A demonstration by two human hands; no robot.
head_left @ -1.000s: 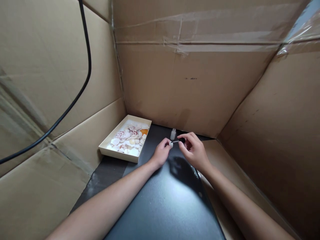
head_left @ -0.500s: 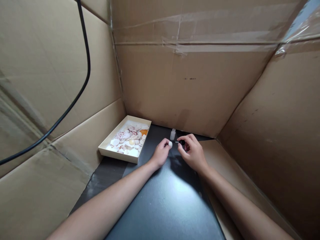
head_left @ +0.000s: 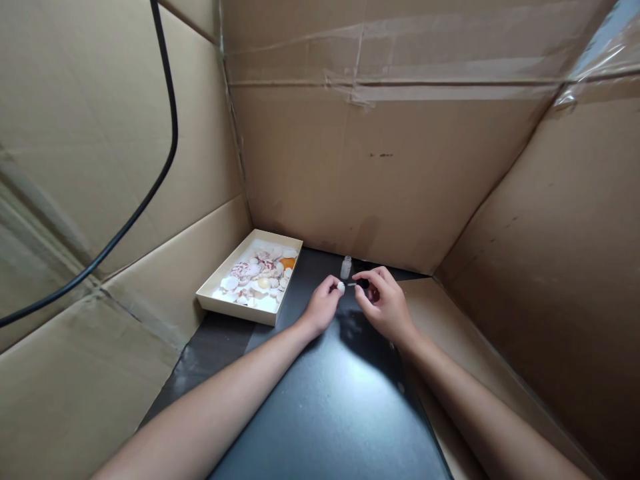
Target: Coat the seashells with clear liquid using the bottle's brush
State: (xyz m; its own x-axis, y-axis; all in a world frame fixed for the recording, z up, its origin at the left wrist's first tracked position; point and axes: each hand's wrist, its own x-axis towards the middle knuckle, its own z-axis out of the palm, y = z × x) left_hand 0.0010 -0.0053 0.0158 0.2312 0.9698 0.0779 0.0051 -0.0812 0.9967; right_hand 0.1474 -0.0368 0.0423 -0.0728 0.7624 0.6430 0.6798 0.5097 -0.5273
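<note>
My left hand [head_left: 323,308] pinches a small white shell [head_left: 341,287] between thumb and fingertips. My right hand [head_left: 384,301] is closed on a black cap [head_left: 363,284] with a thin pale brush [head_left: 352,285] sticking out to the left. The brush tip points at the shell, close to it; whether they touch I cannot tell. Just beyond the hands a small clear bottle [head_left: 346,268] stands upright without a cap, apart from both.
A shallow cream box [head_left: 235,317] of several shells [head_left: 260,270] sits left of my hands on the dark table [head_left: 320,413]. Cardboard walls [head_left: 390,193] close in at the back and sides. A black cable [head_left: 167,160] hangs at the left.
My right hand has shifted very slightly left, with the brush a little nearer the shell. The left hand is almost still, and both grips are unchanged.
</note>
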